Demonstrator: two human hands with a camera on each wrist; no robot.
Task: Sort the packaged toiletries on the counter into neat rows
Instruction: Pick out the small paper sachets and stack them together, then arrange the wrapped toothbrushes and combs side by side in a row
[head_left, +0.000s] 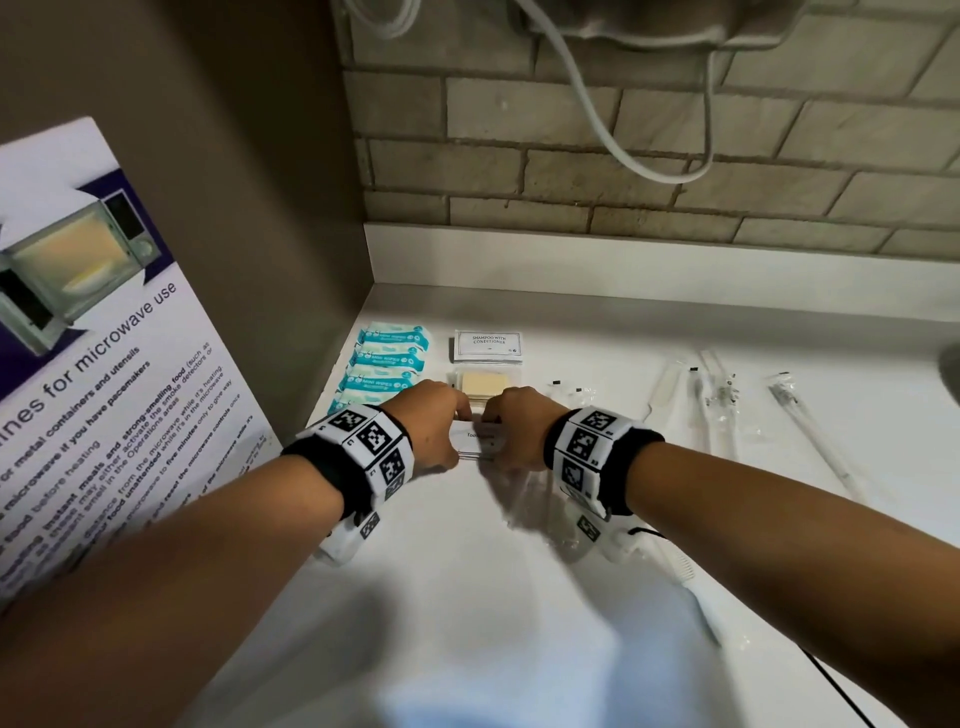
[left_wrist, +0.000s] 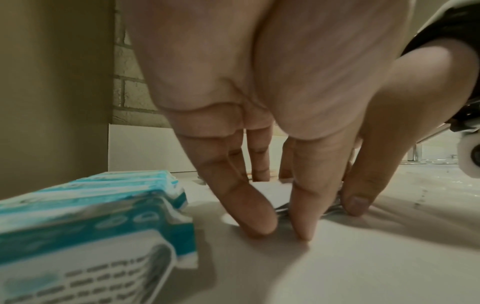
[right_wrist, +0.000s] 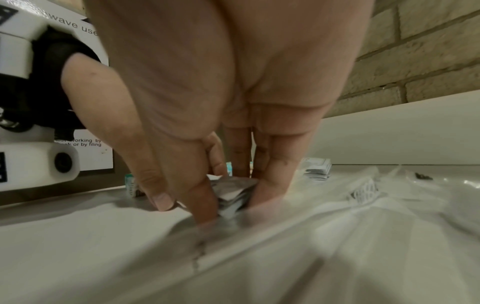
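A small stack of white sachets (head_left: 480, 441), its label starting "Too", lies on the white counter (head_left: 467, 597). My left hand (head_left: 441, 431) pinches its left end, fingers on the far edge and thumb on the near edge. My right hand (head_left: 514, 428) pinches the right end the same way. In the left wrist view the fingertips (left_wrist: 259, 224) touch the counter beside the sachets (left_wrist: 272, 189). The right wrist view shows the stack (right_wrist: 233, 192) between my right fingers (right_wrist: 270, 185). Behind lie a soap packet (head_left: 485, 384) and a shampoo sachet stack (head_left: 487, 345). Teal wipe packets (head_left: 387, 364) form a column on the left.
Wrapped toothbrushes (head_left: 717, 410) lie loose on the right of the counter, another (head_left: 810, 436) further right. Clear wrappers (head_left: 540, 499) lie under my right wrist. A microwave poster (head_left: 104, 364) leans on the left wall. A brick wall (head_left: 623, 156) with a hanging cable (head_left: 597, 119) closes off the back.
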